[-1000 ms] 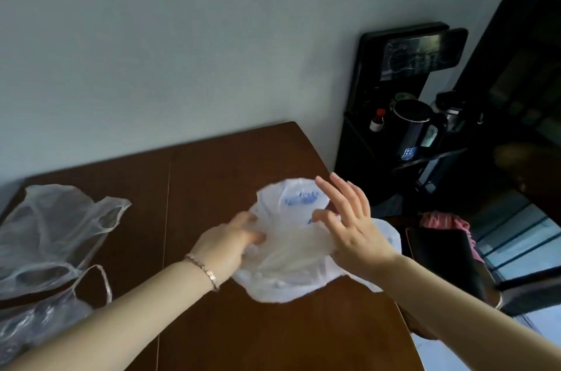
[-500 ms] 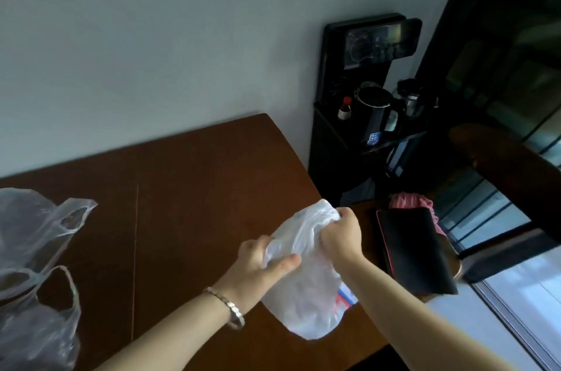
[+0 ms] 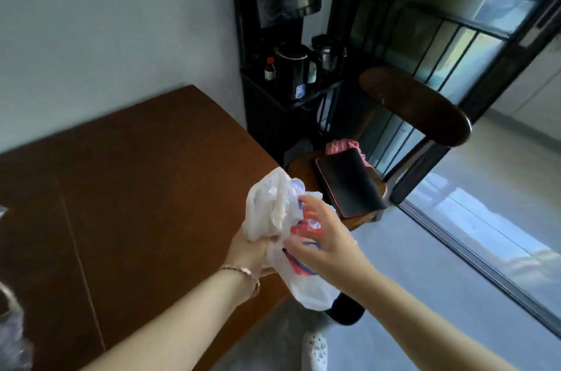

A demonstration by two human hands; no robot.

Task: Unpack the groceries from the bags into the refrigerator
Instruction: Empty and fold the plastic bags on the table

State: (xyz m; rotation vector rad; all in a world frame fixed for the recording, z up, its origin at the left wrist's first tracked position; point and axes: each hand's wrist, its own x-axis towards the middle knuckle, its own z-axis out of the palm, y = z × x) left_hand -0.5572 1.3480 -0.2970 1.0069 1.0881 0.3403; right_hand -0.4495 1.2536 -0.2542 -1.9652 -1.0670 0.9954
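Note:
A crumpled white plastic bag (image 3: 274, 212) with red and blue print hangs off the right edge of the brown table (image 3: 127, 176). My left hand (image 3: 250, 252), with a bracelet on the wrist, grips the bag's bunched middle from below. My right hand (image 3: 321, 237) lies over the printed side of the bag, its fingers curled onto the plastic. What the bag holds is hidden. The refrigerator is out of view.
Clear plastic bags (image 3: 12, 337) lie at the table's left edge. A wooden chair (image 3: 416, 103) to the right carries a black flat case (image 3: 349, 182) and pink cloth (image 3: 341, 146). A black stand with a kettle (image 3: 296, 70) is against the wall. Pale floor lies right.
The bag went from flat on the table to bunched in both hands and lifted past the table's right edge. The view has swung right toward the chair and window.

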